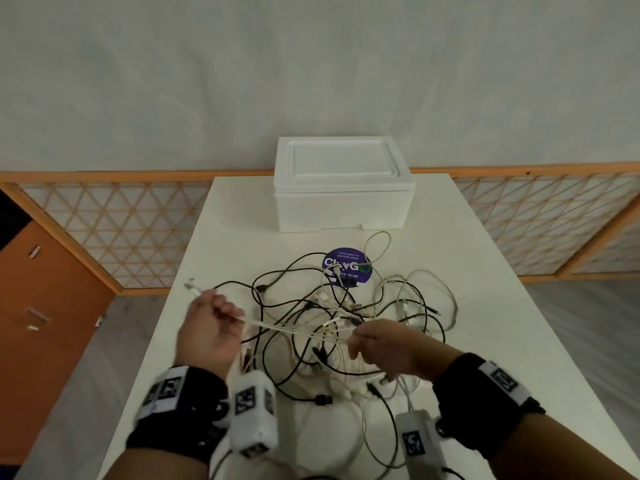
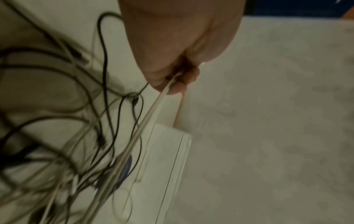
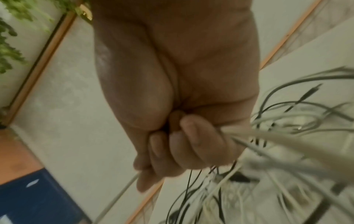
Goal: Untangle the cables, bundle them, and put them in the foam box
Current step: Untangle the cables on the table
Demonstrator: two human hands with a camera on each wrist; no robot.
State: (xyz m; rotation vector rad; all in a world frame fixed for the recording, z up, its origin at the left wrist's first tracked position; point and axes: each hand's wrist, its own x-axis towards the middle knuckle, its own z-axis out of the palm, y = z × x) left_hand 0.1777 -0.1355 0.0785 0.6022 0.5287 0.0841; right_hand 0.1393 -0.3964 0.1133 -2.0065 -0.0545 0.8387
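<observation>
A tangle of black and white cables (image 1: 346,317) lies in the middle of the white table (image 1: 228,223). My left hand (image 1: 211,323) grips a white cable (image 1: 291,329) whose plug end (image 1: 192,285) sticks out to the upper left. In the left wrist view that hand (image 2: 172,78) closes its fingers round the white cable (image 2: 141,125). My right hand (image 1: 377,344) holds the same white strands, stretched taut between both hands just above the heap. The right wrist view shows the hand (image 3: 184,142) curled round several white strands (image 3: 268,136). The white foam box (image 1: 343,188) stands at the far end, lid on.
A round purple sticker (image 1: 346,266) lies under cable loops in front of the box. An orange cabinet (image 1: 45,299) stands to the left of the table. A lattice screen (image 1: 121,233) runs behind it. Bare tabletop shows along the left side.
</observation>
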